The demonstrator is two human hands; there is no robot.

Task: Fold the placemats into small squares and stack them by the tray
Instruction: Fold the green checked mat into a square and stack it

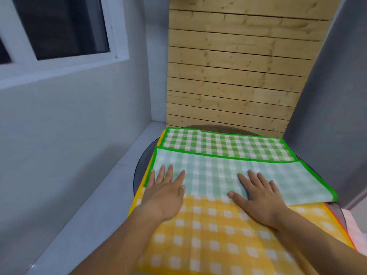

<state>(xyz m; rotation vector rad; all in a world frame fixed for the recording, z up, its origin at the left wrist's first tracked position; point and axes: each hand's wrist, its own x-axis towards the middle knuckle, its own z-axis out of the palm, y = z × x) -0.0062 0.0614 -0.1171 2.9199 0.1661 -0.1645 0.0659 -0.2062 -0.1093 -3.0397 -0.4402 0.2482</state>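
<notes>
Pressing the fold flat is the step I read here; at the left of the yellow placemat [208, 235], the left hand [165, 192] lies flat, fingers spread, grasping nothing, fingertips on the green placemat [218, 171]; that green placemat covers the yellow placemat's far half, its near part folded over so the paler underside faces up; right of the yellow placemat's middle, the right hand [258, 197] is likewise flat and released on the flap; to do this well I would sweep both palms outward along the near crease, line up the green borders first, and avoid dragging the yellow placemat; a pink cloth [355, 227] peeks past the yellow placemat's right edge; I see no tray.
</notes>
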